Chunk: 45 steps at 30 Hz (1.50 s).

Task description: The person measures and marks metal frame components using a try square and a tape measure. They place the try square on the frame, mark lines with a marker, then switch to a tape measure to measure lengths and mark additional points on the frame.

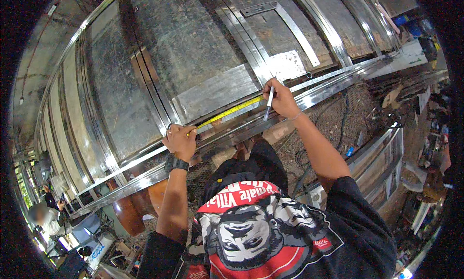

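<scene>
A yellow measuring tape (pixel 232 110) is stretched along the near edge of a large metal frame between my two hands. My left hand (pixel 180 142), with a dark watch on the wrist, pinches the tape's left end against the frame beside a crossbar. At the tape's right end, my right hand (pixel 281 101) is closed around a white pen (pixel 269 97) with a clear lower end. Its fingers rest by a shiny crossbar (pixel 258 61); whether they also grip the tape is hidden. The tape's case does not show. Beyond the right hand, a steel square (pixel 298 31) lies on a dark board.
Shiny metal crossbars (pixel 325 22) run across the dark boards (pixel 188 42). A long metal rail (pixel 333 85) borders the near side. Below it lie a dark cable (pixel 344 119) and a panel (pixel 382 158). Another person (pixel 48 221) is at the lower left.
</scene>
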Motion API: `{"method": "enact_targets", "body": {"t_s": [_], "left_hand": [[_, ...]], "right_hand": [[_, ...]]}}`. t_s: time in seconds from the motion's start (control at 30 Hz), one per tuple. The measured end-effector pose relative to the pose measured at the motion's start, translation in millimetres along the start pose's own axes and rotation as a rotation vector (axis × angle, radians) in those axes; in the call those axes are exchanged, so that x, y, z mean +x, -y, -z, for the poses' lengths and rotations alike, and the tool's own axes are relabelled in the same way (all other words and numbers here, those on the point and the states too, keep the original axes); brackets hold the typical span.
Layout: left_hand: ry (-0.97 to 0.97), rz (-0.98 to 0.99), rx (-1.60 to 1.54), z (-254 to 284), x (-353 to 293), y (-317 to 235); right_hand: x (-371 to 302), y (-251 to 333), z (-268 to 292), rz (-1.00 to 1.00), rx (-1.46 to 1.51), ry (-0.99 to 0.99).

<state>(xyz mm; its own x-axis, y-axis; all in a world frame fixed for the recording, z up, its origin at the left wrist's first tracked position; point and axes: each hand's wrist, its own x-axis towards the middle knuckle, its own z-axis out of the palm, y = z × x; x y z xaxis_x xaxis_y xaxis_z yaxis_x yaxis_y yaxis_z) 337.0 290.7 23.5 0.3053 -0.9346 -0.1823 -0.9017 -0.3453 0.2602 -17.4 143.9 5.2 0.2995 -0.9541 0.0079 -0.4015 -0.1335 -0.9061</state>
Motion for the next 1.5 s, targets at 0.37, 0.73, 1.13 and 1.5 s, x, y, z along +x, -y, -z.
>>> {"method": "enact_targets", "body": {"t_s": [0.37,0.73,1.13,1.5], "left_hand": [[0.104,-0.268,-0.144,-6,15,-15],[0.015,-0.296,-0.25,-12,19,-13],[0.162,-0.237,-0.171,-4,24,-15],[0.123,-0.235,-0.205,-17,25,-4]], "right_hand": [[1,0,7,-0.039,-0.053,0.084],[-9,10,8,-0.099,0.114,-0.046],[-73,39,-15,-0.263,0.334,-0.353],[-79,44,-28,-0.162,0.253,-0.477]]}}
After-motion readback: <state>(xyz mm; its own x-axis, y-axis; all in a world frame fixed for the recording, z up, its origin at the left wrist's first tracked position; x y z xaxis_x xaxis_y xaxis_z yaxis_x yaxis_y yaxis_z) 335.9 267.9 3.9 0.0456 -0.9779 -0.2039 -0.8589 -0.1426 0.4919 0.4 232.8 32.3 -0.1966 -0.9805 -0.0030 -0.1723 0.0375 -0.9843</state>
